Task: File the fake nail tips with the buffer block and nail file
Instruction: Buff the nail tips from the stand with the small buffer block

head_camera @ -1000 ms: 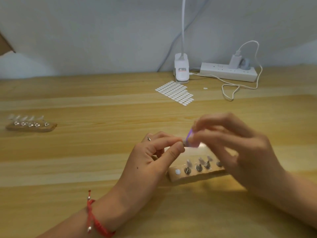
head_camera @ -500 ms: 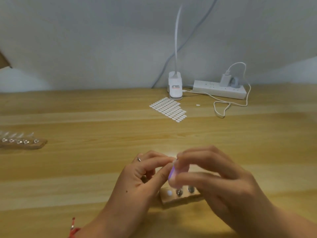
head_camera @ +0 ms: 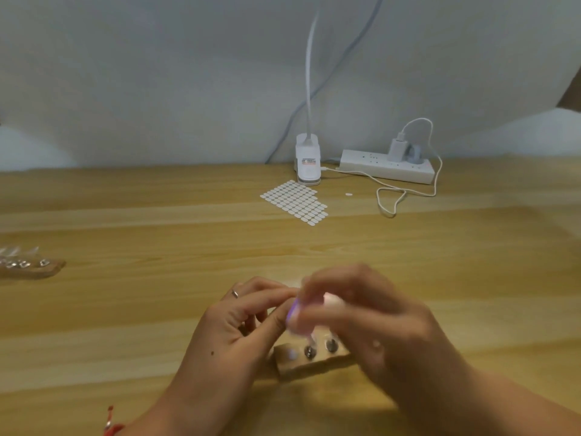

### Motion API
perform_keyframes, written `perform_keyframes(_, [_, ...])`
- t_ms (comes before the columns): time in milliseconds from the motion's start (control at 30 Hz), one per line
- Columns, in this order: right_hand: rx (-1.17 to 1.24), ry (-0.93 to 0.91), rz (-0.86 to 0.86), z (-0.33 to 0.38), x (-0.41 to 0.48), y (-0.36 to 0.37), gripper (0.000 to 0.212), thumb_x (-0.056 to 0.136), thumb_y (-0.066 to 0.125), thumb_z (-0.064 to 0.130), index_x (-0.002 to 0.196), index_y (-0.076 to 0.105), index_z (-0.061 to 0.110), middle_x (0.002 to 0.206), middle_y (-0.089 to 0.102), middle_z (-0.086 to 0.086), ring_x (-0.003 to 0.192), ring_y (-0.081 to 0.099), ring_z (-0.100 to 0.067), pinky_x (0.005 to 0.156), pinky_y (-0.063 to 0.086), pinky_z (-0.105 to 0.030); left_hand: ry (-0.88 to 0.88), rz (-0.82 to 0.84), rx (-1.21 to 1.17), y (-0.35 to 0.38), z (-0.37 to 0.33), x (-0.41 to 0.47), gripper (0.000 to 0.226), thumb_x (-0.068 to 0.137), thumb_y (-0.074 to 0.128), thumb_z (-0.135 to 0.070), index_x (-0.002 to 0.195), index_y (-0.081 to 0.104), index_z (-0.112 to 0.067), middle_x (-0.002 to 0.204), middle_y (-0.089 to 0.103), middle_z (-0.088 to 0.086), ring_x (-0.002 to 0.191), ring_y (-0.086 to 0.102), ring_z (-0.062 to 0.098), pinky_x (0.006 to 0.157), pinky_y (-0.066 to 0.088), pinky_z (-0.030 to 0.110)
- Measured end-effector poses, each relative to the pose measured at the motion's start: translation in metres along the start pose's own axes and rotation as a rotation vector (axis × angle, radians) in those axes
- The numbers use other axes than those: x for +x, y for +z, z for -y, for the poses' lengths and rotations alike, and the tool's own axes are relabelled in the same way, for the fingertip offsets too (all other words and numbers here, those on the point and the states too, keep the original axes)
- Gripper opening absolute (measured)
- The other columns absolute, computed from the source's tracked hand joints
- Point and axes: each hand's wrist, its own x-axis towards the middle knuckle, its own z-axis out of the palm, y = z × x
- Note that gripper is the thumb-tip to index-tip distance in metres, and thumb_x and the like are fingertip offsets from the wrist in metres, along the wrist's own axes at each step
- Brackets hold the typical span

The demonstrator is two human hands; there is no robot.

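My left hand (head_camera: pixel 239 325) pinches something small between thumb and forefinger, most likely a nail tip, though it is hidden by the fingers. My right hand (head_camera: pixel 371 319), blurred by motion, is shut on a pale pink and purple buffer block (head_camera: pixel 298 316) that touches the left fingertips. Just below the hands a wooden holder (head_camera: pixel 309 361) lies on the table, with metal studs and a small clear nail tip (head_camera: pixel 312 340) standing on it. Its right part is behind my right hand.
A second wooden holder with several clear nail tips (head_camera: pixel 28 265) lies at the far left. A sheet of white adhesive tabs (head_camera: pixel 295 201), a clip lamp base (head_camera: pixel 308 162), a power strip (head_camera: pixel 388 166) and a looped cable (head_camera: pixel 405 196) sit at the back.
The view has tilted up, so the hands and holder sit lower in the frame. My right hand has slid the buffer block against the left fingertips and is now motion-blurred.
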Motion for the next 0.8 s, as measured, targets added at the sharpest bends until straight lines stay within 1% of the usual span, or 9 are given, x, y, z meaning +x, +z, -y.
perform_keyframes(67, [-0.005,0.061,-0.029,-0.0011,-0.0003,-0.0008,0.022,0.088,0.064,-0.008,0.096,0.076,0.009,0.106,0.063,-0.005,0.102,0.064,-0.018,0.083,0.053,-0.033,0.002,0.002,0.006,0.0002,-0.0006,0.0002,0.011,0.078,0.073,-0.045,0.085,0.078,-0.037,0.087,0.069,-0.009,0.089,0.061,0.020,0.075,0.044,0.033])
perform_keyframes(167, [-0.009,-0.027,0.000,-0.0007,-0.0008,-0.0012,0.027,0.094,0.054,-0.008,0.096,0.076,0.007,0.108,0.064,-0.008,0.105,0.063,-0.023,0.087,0.051,-0.032,-0.009,0.013,-0.022,0.0002,-0.0020,-0.0004,0.015,0.081,0.065,-0.040,0.087,0.078,-0.034,0.088,0.069,-0.007,0.089,0.061,0.022,0.078,0.043,0.040])
perform_keyframes(267, [-0.025,0.037,-0.035,-0.0026,-0.0012,-0.0015,0.019,0.091,0.064,-0.006,0.095,0.076,0.008,0.106,0.063,-0.006,0.103,0.064,-0.017,0.087,0.052,-0.028,-0.010,0.028,-0.002,-0.0005,-0.0014,-0.0007,0.015,0.083,0.065,-0.042,0.087,0.077,-0.033,0.088,0.069,-0.009,0.089,0.060,0.025,0.077,0.041,0.040])
perform_keyframes(333, [-0.026,0.006,-0.028,-0.0019,-0.0022,-0.0001,0.024,0.091,0.060,-0.008,0.094,0.077,0.008,0.106,0.064,-0.007,0.105,0.064,-0.021,0.086,0.051,-0.030,-0.006,0.030,-0.010,-0.0007,-0.0019,-0.0008,0.019,0.082,0.061,-0.038,0.088,0.078,-0.030,0.087,0.069,-0.009,0.088,0.061,0.024,0.076,0.042,0.040])
perform_keyframes(467, [-0.070,0.032,-0.044,-0.0029,-0.0011,-0.0026,0.020,0.089,0.063,-0.006,0.094,0.076,0.008,0.104,0.064,-0.008,0.102,0.064,-0.016,0.087,0.051,-0.027,-0.002,0.031,0.004,-0.0005,0.0002,-0.0003,0.018,0.083,0.061,-0.035,0.086,0.078,-0.029,0.084,0.068,-0.013,0.086,0.060,0.023,0.073,0.042,0.033])
perform_keyframes(533, [-0.056,0.001,-0.014,-0.0009,-0.0009,-0.0006,0.024,0.086,0.062,-0.011,0.094,0.076,0.008,0.104,0.064,-0.008,0.103,0.063,-0.019,0.087,0.050,-0.027,-0.006,0.032,-0.016,-0.0007,0.0007,-0.0005,0.017,0.086,0.064,-0.033,0.086,0.078,-0.023,0.084,0.068,-0.011,0.086,0.062,0.022,0.074,0.043,0.033])
perform_keyframes(567, [-0.042,-0.011,-0.001,0.0003,-0.0005,0.0004,0.025,0.087,0.061,-0.012,0.094,0.076,0.007,0.105,0.065,-0.008,0.103,0.063,-0.021,0.088,0.050,-0.027,-0.011,0.031,-0.038,-0.0006,0.0005,-0.0008,0.017,0.086,0.065,-0.031,0.086,0.078,-0.021,0.085,0.069,-0.009,0.087,0.063,0.019,0.075,0.045,0.031])
perform_keyframes(667, [-0.040,0.072,-0.055,0.0021,-0.0006,-0.0003,0.018,0.086,0.066,-0.006,0.092,0.076,0.008,0.102,0.064,-0.007,0.099,0.064,-0.012,0.088,0.048,-0.018,-0.016,0.036,-0.038,-0.0011,-0.0004,-0.0007,0.020,0.082,0.060,-0.030,0.080,0.078,-0.020,0.085,0.070,-0.010,0.086,0.064,0.010,0.074,0.043,0.016])
perform_keyframes(800, [-0.014,0.059,-0.039,-0.0013,-0.0005,-0.0001,0.020,0.088,0.064,-0.006,0.094,0.076,0.009,0.103,0.065,-0.008,0.100,0.065,-0.017,0.087,0.051,-0.026,-0.012,0.054,-0.054,-0.0015,-0.0001,-0.0014,0.018,0.086,0.063,-0.031,0.084,0.078,-0.020,0.085,0.069,-0.011,0.085,0.063,0.006,0.074,0.042,0.012])
